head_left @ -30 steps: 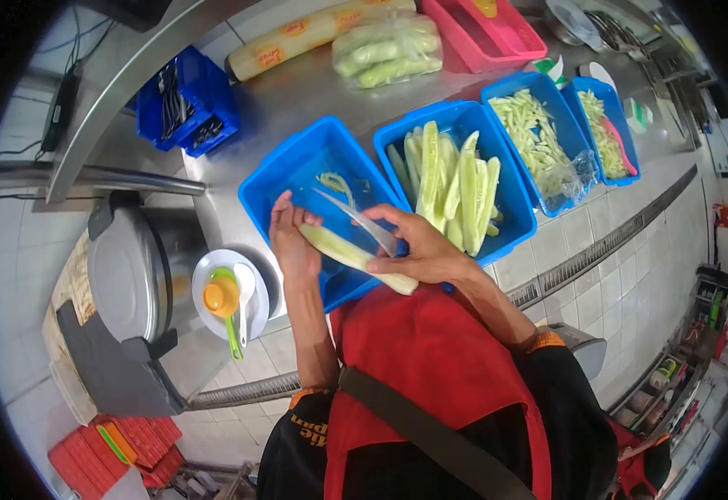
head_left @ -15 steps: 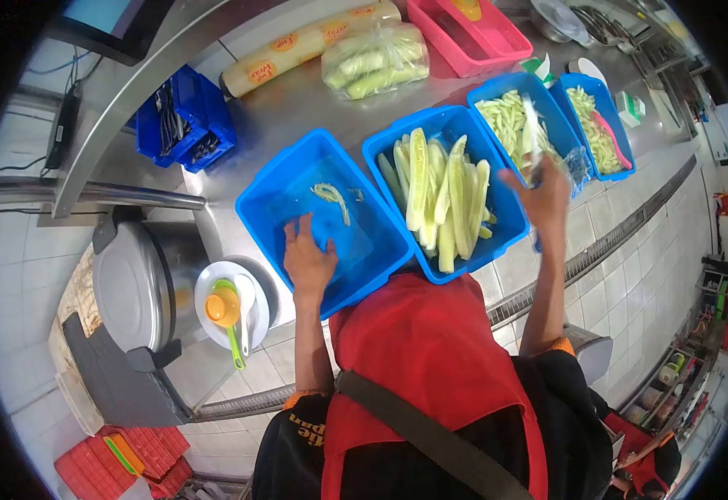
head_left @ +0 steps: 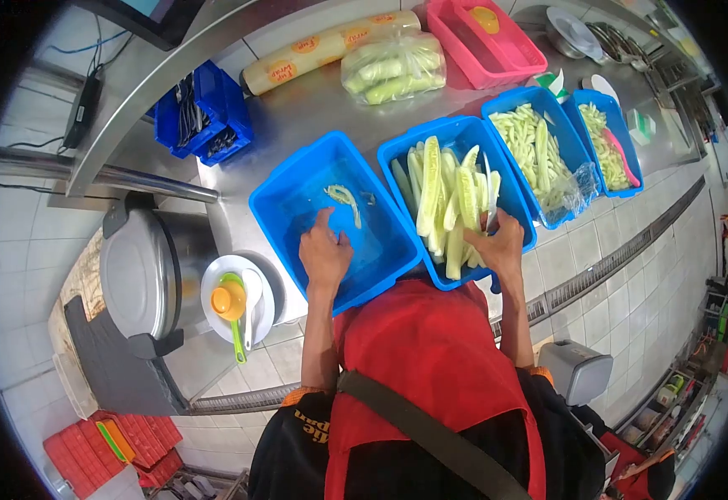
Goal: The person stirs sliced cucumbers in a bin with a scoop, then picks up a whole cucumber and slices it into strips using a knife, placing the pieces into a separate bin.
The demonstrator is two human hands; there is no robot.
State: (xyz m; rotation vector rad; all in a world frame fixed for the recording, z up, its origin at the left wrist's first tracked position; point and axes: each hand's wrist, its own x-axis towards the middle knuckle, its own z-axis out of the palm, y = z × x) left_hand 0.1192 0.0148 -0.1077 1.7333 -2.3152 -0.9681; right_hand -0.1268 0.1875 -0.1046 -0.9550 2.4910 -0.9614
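Note:
My left hand (head_left: 325,252) reaches over the near side of the left blue tub (head_left: 268,200), holding nothing, its fingers apart. Pale seedy scraps (head_left: 344,200) lie on that tub's floor, just past my fingertips. My right hand (head_left: 500,244) is closed around a knife (head_left: 490,200), its light blade pointing away from me and its handle mostly hidden by the fingers. It is over the right side of the second blue tub (head_left: 397,150). Long peeled cucumber pieces (head_left: 431,187) are heaped there, some showing seeds, and my fingertips overlap their near ends.
A third blue tub (head_left: 580,150) holds cut cucumber strips (head_left: 539,154) and crumpled plastic wrap; a narrower one (head_left: 624,121) has more strips and a pink utensil (head_left: 622,158). Behind are bagged cucumbers (head_left: 393,71), a wrap roll (head_left: 322,50) and a pink basket (head_left: 497,75).
My right hand has come from the third tub back to the cucumber pieces in the second, knife still in it. My left hand stays over the left tub.

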